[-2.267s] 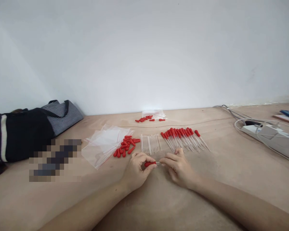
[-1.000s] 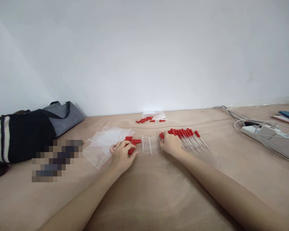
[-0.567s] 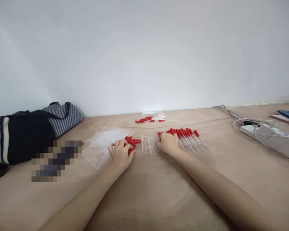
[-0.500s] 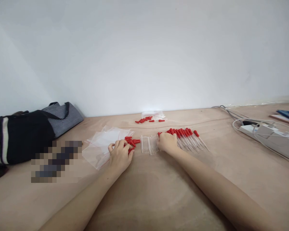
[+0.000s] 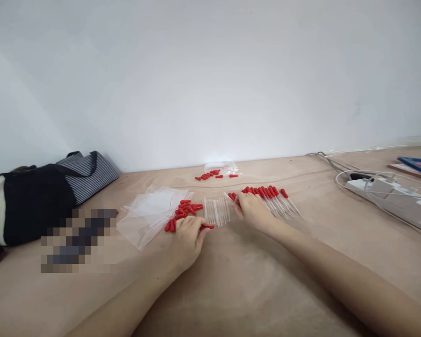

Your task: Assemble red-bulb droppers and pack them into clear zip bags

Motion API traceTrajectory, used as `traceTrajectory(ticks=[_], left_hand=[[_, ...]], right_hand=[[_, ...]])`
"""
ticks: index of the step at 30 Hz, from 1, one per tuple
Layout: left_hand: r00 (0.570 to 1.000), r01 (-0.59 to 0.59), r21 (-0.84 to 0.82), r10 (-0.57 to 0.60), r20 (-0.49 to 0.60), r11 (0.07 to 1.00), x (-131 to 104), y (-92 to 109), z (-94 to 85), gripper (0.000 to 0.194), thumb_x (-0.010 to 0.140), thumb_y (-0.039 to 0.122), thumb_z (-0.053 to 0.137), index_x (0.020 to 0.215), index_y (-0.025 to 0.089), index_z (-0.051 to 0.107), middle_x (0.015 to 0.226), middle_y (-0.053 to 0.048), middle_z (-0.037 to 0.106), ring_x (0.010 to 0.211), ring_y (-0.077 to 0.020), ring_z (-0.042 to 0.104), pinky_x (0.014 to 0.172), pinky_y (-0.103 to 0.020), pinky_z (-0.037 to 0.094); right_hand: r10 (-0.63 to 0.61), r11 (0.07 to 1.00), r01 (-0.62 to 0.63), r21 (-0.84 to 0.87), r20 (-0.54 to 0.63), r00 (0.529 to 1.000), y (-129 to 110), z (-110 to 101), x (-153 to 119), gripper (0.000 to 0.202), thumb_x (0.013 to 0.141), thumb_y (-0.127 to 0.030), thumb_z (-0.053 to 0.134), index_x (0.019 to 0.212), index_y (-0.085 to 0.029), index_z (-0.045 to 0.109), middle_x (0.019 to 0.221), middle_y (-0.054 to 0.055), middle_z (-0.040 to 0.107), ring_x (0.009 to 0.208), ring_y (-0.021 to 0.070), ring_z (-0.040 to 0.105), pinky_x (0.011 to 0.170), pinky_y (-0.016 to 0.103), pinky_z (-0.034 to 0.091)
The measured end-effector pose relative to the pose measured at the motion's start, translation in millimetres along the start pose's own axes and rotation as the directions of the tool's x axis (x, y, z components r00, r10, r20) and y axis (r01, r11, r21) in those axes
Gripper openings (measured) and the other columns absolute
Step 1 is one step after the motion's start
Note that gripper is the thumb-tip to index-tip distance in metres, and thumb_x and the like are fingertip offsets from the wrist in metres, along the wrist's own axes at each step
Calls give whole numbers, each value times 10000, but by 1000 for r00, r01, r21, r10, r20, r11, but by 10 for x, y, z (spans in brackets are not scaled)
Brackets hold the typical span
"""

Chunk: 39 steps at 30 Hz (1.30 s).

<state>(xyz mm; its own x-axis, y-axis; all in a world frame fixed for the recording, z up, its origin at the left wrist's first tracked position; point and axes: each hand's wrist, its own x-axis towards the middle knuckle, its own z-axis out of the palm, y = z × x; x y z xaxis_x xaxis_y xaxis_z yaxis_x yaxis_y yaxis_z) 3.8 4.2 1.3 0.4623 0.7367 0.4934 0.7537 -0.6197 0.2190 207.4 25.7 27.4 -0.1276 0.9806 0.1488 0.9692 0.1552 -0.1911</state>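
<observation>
My left hand (image 5: 189, 238) pinches a red rubber bulb (image 5: 207, 227), which points right from between thumb and fingers. Behind that hand lies a pile of loose red bulbs (image 5: 185, 207). Several clear glass tubes (image 5: 215, 211) lie side by side between my hands. My right hand (image 5: 250, 209) is closed at the right end of these tubes, its fingertips around a thin clear tube (image 5: 228, 196). Beyond and right of this hand is a row of tubes with red bulbs on their ends (image 5: 266, 192), partly hidden by the hand.
Clear zip bags (image 5: 147, 210) lie left of the bulb pile. More red bulbs (image 5: 206, 175) and a bag of tubes (image 5: 224, 167) are near the wall. A black bag (image 5: 38, 201) stands far left; a power strip with cables (image 5: 389, 192) is at the right.
My left hand has moved right and nearer, out of the pile, and now has a red bulb. My right hand has shifted slightly right, with a thin tube at its fingertips.
</observation>
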Motion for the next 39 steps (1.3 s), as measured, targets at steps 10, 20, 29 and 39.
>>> traceTrajectory(ticks=[10,20,29,39], left_hand=[[974,136,-219,-90,206,966,-22,158,198,164,839,176,422,888,226,570,893,1,620,849,-184,556,793,-375,314],[990,110,-255,-83,116,961,-30,175,207,148,828,210,455,924,241,564,872,20,650,836,-177,561,809,-377,284],[988,156,-312,-144,63,937,-20,240,163,109,820,260,479,862,230,575,834,17,651,807,-178,571,805,-372,296],[990,136,-341,-135,27,930,-31,241,155,131,822,302,479,837,221,581,807,4,651,793,-177,569,814,-376,318]], right_hand=[[-429,830,494,259,-270,862,329,264,-577,252,837,-103,358,1009,-186,522,872,54,601,799,151,535,814,371,263],[-340,807,463,367,-352,872,124,339,-622,202,809,-105,377,893,-189,541,722,-6,602,628,107,532,813,359,272],[-314,801,478,361,-427,848,60,341,-644,139,827,-145,410,755,-169,526,594,-29,531,560,93,488,698,290,287],[-335,796,468,385,-364,869,63,346,-657,134,828,-147,404,770,-172,523,626,-21,543,584,95,489,683,280,283]])
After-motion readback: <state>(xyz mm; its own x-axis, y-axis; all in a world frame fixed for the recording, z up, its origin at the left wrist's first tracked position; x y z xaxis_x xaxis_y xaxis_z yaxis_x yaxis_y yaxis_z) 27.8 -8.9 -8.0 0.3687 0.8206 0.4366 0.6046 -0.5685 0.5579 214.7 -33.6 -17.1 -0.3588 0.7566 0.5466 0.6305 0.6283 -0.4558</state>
